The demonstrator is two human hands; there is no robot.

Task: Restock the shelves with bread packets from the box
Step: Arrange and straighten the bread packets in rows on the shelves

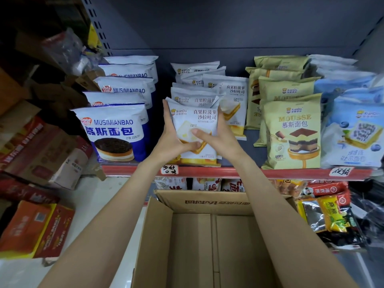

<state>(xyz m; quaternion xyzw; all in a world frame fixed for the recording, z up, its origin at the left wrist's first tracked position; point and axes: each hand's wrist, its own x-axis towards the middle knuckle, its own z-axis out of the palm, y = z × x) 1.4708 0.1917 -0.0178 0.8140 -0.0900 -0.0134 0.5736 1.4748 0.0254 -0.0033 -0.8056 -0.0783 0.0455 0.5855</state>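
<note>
A white bread packet (193, 119) with yellow toast art stands at the front of the middle row on the shelf (239, 172). My left hand (172, 132) grips its left edge, thumb across the lower front. My right hand (216, 136) grips its right side, thumb laid over the front. More white packets (228, 90) of the same kind stand behind it. The cardboard box (209, 242) sits open below my arms, with only its bare bottom showing.
Blue-and-white Musimianbao packets (116, 132) fill the shelf's left row; beige Mousse packets (291, 132) and light blue packets (353, 132) fill the right. Snack bags (328, 213) lie on the lower right. Orange and brown cartons (37, 227) are piled on the left.
</note>
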